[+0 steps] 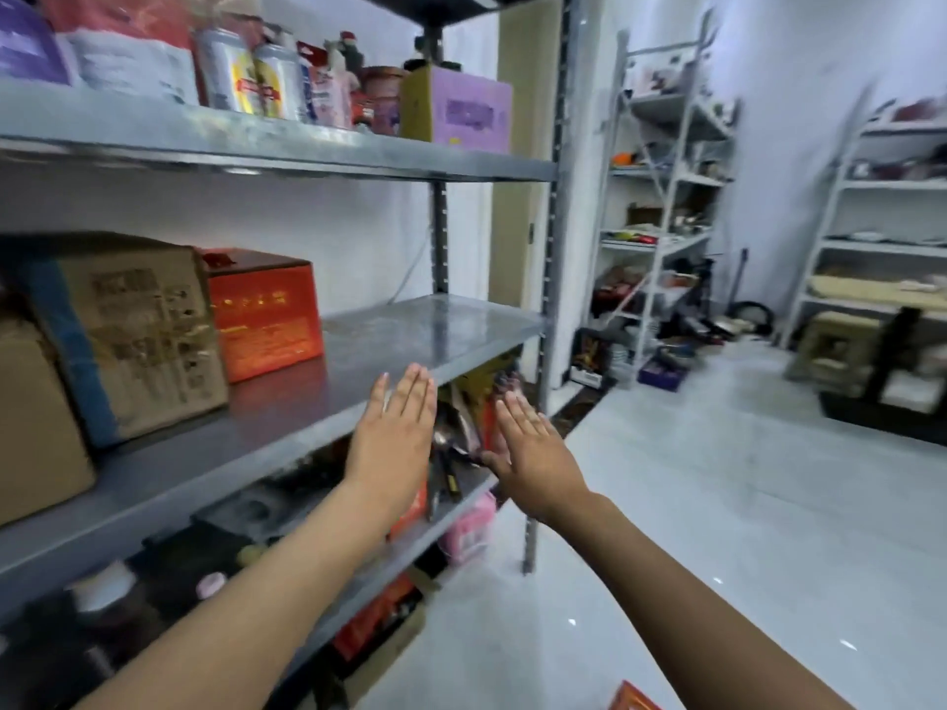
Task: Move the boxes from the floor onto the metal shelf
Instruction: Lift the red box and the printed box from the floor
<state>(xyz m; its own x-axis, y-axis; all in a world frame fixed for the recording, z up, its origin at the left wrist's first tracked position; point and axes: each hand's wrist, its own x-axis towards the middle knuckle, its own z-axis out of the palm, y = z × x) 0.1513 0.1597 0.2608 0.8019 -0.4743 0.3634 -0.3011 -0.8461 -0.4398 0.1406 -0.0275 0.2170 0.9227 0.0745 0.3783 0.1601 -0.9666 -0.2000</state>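
The metal shelf (425,330) stands on my left, its middle level bare at the right end. On that level sit an orange-red box (264,315), a brown cardboard box with blue tape (128,335) and a plain cardboard box (36,422) at the far left. My left hand (394,433) is held flat, fingers straight, just in front of the shelf's edge, holding nothing. Beside it my right hand (533,453) is also flat and holds nothing. The corner of an orange box (633,698) shows on the floor at the bottom edge.
The upper level carries cans (256,74), packets and a purple box (464,107). Lower levels hold packets and a pink pack (469,530). White racks (661,212) with clutter line the far wall, a stool (830,345) at right. Glossy white floor (692,504) stretches between.
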